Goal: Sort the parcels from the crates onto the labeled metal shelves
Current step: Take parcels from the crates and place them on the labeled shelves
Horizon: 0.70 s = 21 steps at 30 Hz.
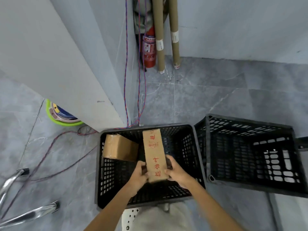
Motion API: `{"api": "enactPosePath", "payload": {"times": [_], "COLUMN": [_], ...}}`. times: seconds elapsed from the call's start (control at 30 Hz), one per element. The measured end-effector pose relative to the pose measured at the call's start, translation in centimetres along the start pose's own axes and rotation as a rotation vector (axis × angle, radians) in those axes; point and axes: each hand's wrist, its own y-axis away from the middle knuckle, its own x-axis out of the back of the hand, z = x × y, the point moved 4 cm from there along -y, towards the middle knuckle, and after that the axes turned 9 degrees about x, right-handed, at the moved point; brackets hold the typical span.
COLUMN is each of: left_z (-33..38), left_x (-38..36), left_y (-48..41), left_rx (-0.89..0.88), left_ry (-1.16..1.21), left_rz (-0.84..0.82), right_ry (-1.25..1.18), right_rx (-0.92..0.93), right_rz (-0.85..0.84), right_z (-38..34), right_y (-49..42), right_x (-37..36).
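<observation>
The left crate (pixel 130 129) sits just beside the right crate (pixel 250 122). A long parcel (pixel 155 152) is held over the left crate; a small parcel (pixel 119 148) leans in its far left corner. The left hand (pixel 139 174) and right hand (pixel 176 172) curl fingers round the long parcel's near end.

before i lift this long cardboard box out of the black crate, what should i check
1. Grip: left hand and right hand both hold the near end of the long brown cardboard box with red characters: ok.
2. Its far end free of the rim of the black plastic crate: cannot tell.
3. Smaller taped brown cardboard box lies apart, to the left: ok.
4. Labeled shelves in sight: not ok, none in view.
5. Floor path: red-blue cables run down the wall and across the floor left of the crate: not ok.
</observation>
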Motion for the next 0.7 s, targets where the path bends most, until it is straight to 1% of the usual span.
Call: {"api": "enactPosePath", "payload": {"times": [0.13, 0.2, 0.33, 0.43, 0.53, 0.6, 0.7], "left_z": [9.2, 15.0, 27.4, 35.9, 43.2, 47.4, 52.2], "left_x": [-1.6, -2.5, -3.8, -4.4, -4.7, -5.0, -5.7], "left_y": [10.7, 16.7, 28.5, 36.5, 44.1, 49.1, 55.2], "left_rx": [-0.100, -0.203, -0.379, -0.590, -0.844, -1.024, -1.219], "left_ry": [-0.065, -0.060, -0.069, -0.065, -0.102, -0.152, -0.214], "left_rz": [-0.064, -0.089, -0.049, 0.030, 0.145, 0.237, 0.262], "right_ry": [-0.113, -0.143, -0.201, -0.203, -0.204, -0.193, -0.153], "right_rx": [0.088, 0.167, 0.339, 0.524, 0.703, 0.821, 0.925], "right_rz": [0.071, 0.117, 0.221, 0.342, 0.483, 0.559, 0.627], "right_z": [-9.2, -14.9, -27.1, -36.1, -43.9, -48.3, -53.1], "right_y": [11.7, 17.6, 28.3, 35.4, 41.9, 46.1, 51.0], "right_x": [2.5, 4.2, 7.1, 8.6, 9.1, 8.9, 9.2]}}
